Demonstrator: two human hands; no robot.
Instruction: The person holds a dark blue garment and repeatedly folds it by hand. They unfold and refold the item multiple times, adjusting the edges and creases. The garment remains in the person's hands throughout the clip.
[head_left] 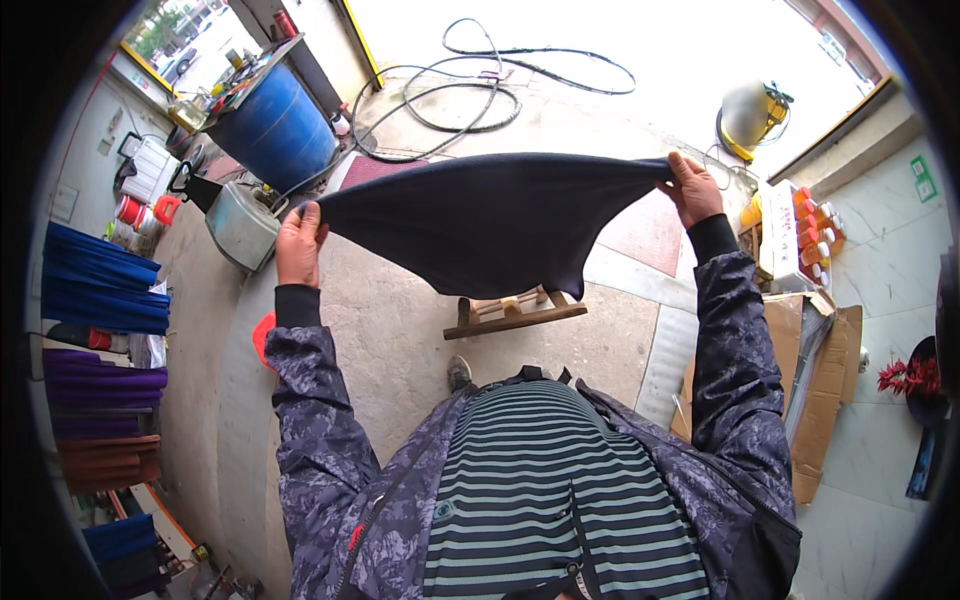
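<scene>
One dark cloth [470,215] is held up in the air in front of the body, spread between two hands. Its upper left corner is gripped by the left hand [298,245], which is closed on it with the thumb uppermost; its upper right corner is pinched between the thumb and fingers of the right hand [693,190]. The upper edge is drawn out between the hands, and the lower part is left hanging in two points. One wooden stool [515,322] is partly hidden by the cloth; whether the two are touching cannot be told. One shoe [459,373] is seen on the floor [380,355], nearer the body.

One black hose [455,130] is laid in several loops at the far side. At the left, one blue barrel [285,125] is topped with clutter too mixed to be counted, and one grey machine [243,222] is placed near it. Along the left wall at least four fabrics are seen: two blue [100,275], one purple [105,385] and one brown [110,462]. At the right, at least six bottles [810,235] are grouped beside one white box [782,235], with one cardboard sheet [835,400] set nearer.
</scene>
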